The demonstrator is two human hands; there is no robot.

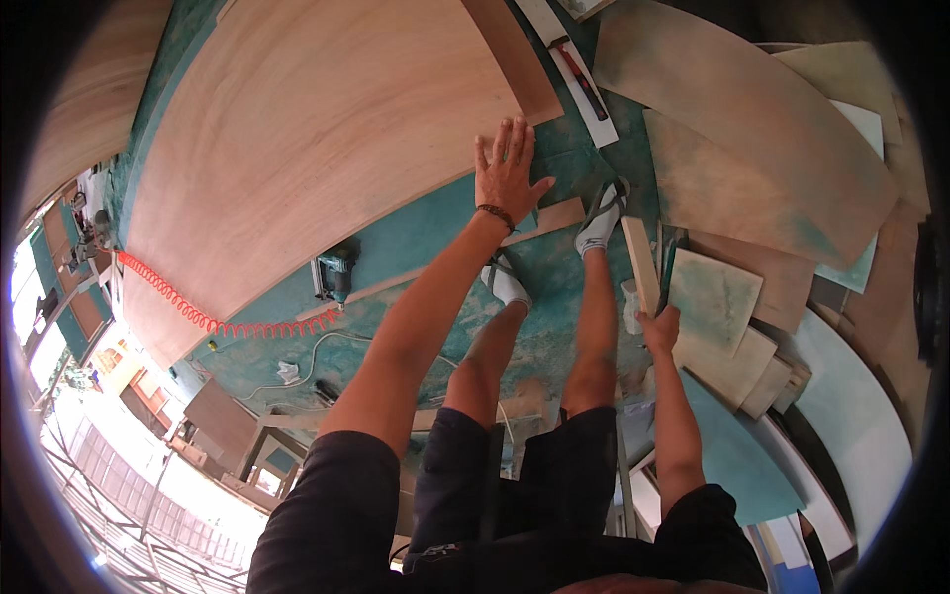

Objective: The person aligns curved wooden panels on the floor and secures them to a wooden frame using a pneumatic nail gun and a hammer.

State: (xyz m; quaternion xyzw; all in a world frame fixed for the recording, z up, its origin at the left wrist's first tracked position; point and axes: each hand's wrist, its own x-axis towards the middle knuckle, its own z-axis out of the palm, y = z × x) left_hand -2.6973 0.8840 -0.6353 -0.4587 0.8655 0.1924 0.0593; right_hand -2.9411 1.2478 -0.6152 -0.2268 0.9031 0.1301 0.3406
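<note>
My left hand (pixel 507 170) lies flat with its fingers spread at the near right corner of a large plywood panel (pixel 327 129). A bracelet circles that wrist. Out to the right, my right hand (pixel 659 329) is closed around the lower end of a slim dark tool (pixel 671 265), whose kind I cannot make out. A pale wood strip (pixel 641 259) rises right beside it; whether my fingers also grip the strip is unclear. A green and black nail gun (pixel 336 271) lies at the panel's near edge, with a red coiled air hose (pixel 203 315) by it.
A hammer (pixel 582 79) with a red and black handle rests on a white board (pixel 606 129) beyond my feet. Curved and square wood sheets (pixel 752 119) overlap along the right. A pale cable (pixel 317 346) trails across the green-stained surface (pixel 267 361). My sandalled feet stand close to a thin wood strip (pixel 554 220).
</note>
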